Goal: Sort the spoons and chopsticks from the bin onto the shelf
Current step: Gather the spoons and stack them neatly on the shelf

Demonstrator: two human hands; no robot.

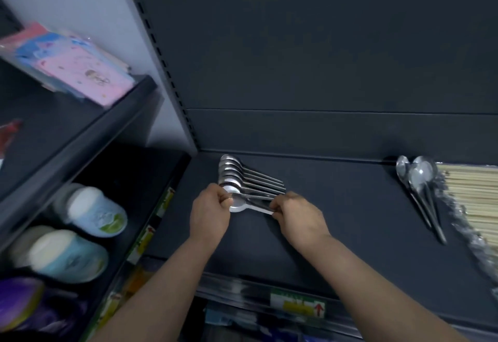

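Dark grey metal fills the view: the shelf [350, 220] is a broad flat deck with a plain back panel, and it is where all the sorting is landing. The bin itself is out of sight. To the left a neighbouring bay carries pale blue tubs [91, 211] below and pink packets [89, 69] above, none of which is part of this job.

At the far right edge lies the chopsticks bundle [474, 193], pale sticks in clear wrap. Just beside it are a few loose spoons [420, 180], bowls to the back and handles fanned forward.

At back-left sits the row of spoons [242, 177], bowls overlapping like roof tiles and handles all raked to the right.

Now the hands, both at the near end of that row. The left hand [210, 212] has its fingers curled in, pinching the bowl end. The right hand [299, 215] pinches the handle tip between thumb and fingertips. Between them is the held spoon [242, 204], level and just above the deck, touching or very nearly touching the last bowl in the row. There may be a second spoon stacked with it; I can't separate them.

So the step, as I read it, is seating this spoon as the next tile. The next move calls for lowering it with the bowl lapped over the one behind and the handle parallel to the rest, then letting go gently so the row doesn't skid.
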